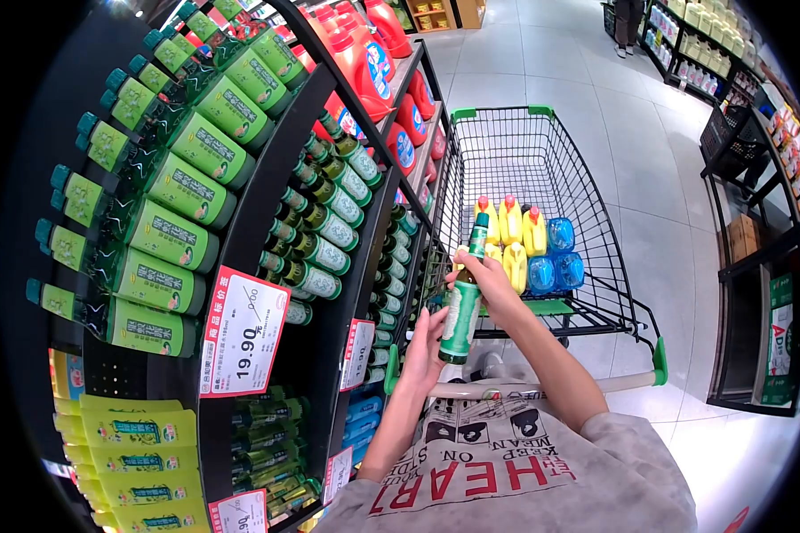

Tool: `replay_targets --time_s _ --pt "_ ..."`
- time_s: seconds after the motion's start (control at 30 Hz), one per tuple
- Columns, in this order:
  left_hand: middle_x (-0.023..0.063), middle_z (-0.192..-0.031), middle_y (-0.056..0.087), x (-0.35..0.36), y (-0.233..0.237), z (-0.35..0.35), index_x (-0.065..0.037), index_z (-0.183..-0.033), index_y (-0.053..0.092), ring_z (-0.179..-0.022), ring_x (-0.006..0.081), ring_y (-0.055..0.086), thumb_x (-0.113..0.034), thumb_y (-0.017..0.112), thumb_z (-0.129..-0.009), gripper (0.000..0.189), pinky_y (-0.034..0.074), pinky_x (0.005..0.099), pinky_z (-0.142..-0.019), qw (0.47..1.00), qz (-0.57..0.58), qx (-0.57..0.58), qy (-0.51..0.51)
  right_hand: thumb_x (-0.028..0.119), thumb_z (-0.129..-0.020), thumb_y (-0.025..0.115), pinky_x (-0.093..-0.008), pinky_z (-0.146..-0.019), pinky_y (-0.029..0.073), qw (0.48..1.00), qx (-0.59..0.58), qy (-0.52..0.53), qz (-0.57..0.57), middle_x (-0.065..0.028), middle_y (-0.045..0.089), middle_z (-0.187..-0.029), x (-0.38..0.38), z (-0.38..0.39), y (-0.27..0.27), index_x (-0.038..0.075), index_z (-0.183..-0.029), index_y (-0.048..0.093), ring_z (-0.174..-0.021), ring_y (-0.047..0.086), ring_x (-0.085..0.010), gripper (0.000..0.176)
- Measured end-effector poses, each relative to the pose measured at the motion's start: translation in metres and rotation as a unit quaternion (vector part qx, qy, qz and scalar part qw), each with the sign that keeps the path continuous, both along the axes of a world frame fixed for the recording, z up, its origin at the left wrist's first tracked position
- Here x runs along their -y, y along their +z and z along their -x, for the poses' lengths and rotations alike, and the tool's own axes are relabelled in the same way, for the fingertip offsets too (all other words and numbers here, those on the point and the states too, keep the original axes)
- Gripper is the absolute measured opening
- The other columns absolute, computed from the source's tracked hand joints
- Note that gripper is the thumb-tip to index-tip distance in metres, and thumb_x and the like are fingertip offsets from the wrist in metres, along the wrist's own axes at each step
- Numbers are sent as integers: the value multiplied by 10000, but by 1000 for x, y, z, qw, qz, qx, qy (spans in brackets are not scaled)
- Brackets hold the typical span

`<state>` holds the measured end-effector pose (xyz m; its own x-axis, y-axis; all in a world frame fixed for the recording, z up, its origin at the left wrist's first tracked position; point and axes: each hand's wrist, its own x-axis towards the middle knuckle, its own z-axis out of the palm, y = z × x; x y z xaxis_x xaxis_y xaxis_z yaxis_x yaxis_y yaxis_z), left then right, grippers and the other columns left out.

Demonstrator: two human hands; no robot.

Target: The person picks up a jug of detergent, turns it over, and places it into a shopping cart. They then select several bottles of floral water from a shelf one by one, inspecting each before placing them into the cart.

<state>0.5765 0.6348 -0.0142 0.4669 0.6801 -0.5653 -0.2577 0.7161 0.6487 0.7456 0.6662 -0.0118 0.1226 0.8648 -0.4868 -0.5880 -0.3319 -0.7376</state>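
A slim green glass bottle [462, 318] with a pale green label and a green cap is tilted in front of me, above the cart's handle. Near its neck, the fingers of my right hand [493, 282] are wrapped round it. My left hand [425, 345] cups the bottle's lower left side, its fingers partly hidden by the glass. Beyond my hands stands a black wire shopping cart [587, 178] with green corners. In it are several yellow bottles [510, 222] with red caps and several blue containers [556, 271].
Shelves on my left carry green-labelled bottles [173, 233], smaller glass bottles [316, 253] and red detergent jugs [364, 71]. A price sign [244, 333] hangs from one shelf edge. On the right stands a black rack [729, 258]. A person's legs [628, 25] show far ahead.
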Motion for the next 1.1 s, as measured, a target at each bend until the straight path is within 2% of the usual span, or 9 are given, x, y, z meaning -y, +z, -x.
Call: replay_targets --time_s 0.1,0.23,0.33,0.4,0.57,0.73,1.07,1.1 --pt "139 -1181 579 0 4 4 -23 -1337 444 -1006 205 601 -555 326 -971 656 509 388 -856 1000 -9 6 -27 374 -942 538 -321 -635 529 999 -40 -11 30 -117 642 -823 -1 -4 -1 48 -1029 558 -703 629 -184 338" --pt "143 -1184 586 0 -2 5 -30 -1325 448 -1022 214 591 -549 309 -977 640 497 381 -872 999 -24 8 -36 411 -938 528 -349 -596 542 992 -121 -22 25 -119 602 -762 1 -7 -2 26 -1024 529 -657 614 -213 395" --pt "178 -1121 603 1 -4 3 -32 -1284 467 -992 250 616 -550 271 -982 631 523 397 -841 999 -14 23 -29 434 -939 515 -351 -584 544 983 -180 -24 -10 -111 608 -741 2 -3 7 42 -998 537 -622 612 -207 397" --pt "213 -1051 629 2 -3 2 -22 -1273 462 -939 293 646 -551 217 -988 648 528 431 -832 990 9 72 -119 465 -943 486 -340 -569 540 973 -226 3 -48 -94 609 -701 4 0 12 53 -974 548 -590 609 -199 418" --pt "241 -1002 645 5 1 0 -28 -1262 456 -930 351 657 -545 156 -992 656 535 458 -829 987 44 76 -133 462 -972 401 -328 -575 525 969 -207 74 -115 -87 610 -669 6 6 13 62 -974 551 -573 599 -198 428" --pt "211 -1004 650 6 -2 2 -59 -1278 427 -879 321 673 -495 184 -1009 567 559 433 -790 988 20 77 -130 456 -972 403 -332 -574 525 966 -215 79 -120 -89 607 -676 7 8 11 60 -973 549 -581 600 -199 422" --pt "197 -991 654 9 -2 0 -61 -1262 445 -851 306 674 -483 207 -1013 544 555 417 -782 988 31 69 -131 457 -971 404 -338 -579 527 964 -224 83 -118 -82 603 -674 9 6 9 64 -964 548 -584 599 -197 419" --pt "184 -951 661 11 -1 -1 -53 -1231 471 -807 289 676 -495 222 -1006 555 563 402 -741 990 33 64 -123 457 -971 404 -338 -579 527 964 -225 82 -119 -82 603 -674 9 7 7 64 -964 548 -584 599 -197 419"
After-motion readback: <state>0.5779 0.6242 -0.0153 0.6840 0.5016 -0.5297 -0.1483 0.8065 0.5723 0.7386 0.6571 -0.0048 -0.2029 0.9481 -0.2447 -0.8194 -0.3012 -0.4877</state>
